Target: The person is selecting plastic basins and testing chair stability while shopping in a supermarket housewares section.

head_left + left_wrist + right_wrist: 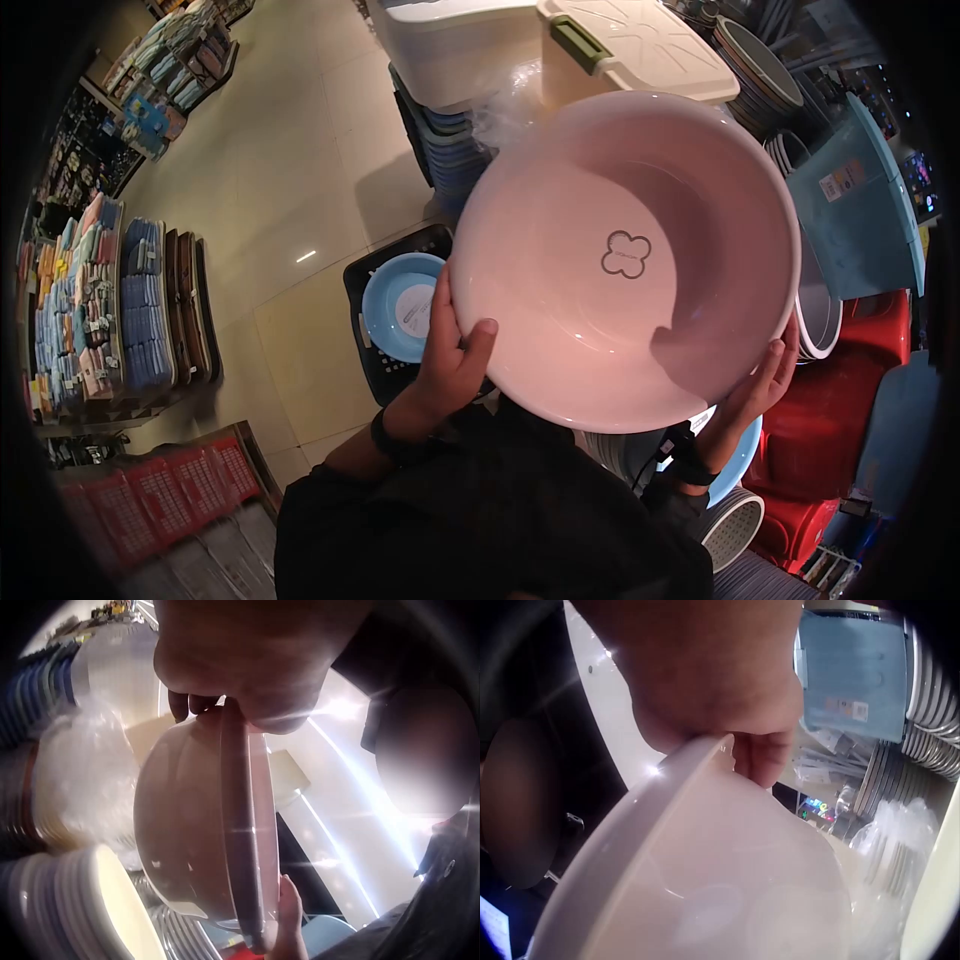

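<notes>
From the head view, I hold a pink basin (625, 260) up in the centre-right of the frame, its hollow facing me with a clover outline printed on the bottom. My left hand (450, 360) grips its rim at the lower left, thumb curled over the edge. My right hand (765, 385) grips the rim at the lower right. Behind my left hand, a blue basin (400, 305) sits in a black crate (365, 275) on the floor, and a teal bin (860, 200) stands at the right edge. In the left wrist view, my left hand (255, 660) clasps the top of the pink basin (202, 840), seen edge-on, with stacked white basins (82, 907) at the lower left. In the right wrist view, my right hand (712, 690) pinches the rim of the pink basin (705, 885), which fills the lower frame, and the teal bin (855, 675) is at the upper right.
</notes>
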A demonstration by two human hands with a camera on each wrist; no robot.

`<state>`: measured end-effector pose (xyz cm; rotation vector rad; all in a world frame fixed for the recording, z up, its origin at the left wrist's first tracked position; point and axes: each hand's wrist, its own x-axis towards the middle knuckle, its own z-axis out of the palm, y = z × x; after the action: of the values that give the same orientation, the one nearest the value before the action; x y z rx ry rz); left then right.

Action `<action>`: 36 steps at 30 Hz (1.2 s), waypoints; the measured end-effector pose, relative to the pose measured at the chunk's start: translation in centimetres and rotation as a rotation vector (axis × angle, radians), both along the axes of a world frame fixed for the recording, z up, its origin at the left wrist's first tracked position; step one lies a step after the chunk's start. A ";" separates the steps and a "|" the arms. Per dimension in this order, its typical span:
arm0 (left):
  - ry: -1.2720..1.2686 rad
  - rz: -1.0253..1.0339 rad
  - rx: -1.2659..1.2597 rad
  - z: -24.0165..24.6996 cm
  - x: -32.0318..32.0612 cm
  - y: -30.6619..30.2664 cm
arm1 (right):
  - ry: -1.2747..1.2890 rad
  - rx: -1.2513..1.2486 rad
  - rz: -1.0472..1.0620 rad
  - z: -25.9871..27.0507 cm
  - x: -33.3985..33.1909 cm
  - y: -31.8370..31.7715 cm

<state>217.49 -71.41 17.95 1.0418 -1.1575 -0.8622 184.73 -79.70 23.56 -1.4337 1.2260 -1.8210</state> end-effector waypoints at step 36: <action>-0.141 0.683 0.981 -43.6 19.2 12.0 | 0.936 1.022 0.657 -45.6 30.1 -7.3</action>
<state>236.74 -59.40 -25.65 2.1604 -0.3509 -0.7882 214.87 -87.02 -22.07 -1.6919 1.4605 0.0647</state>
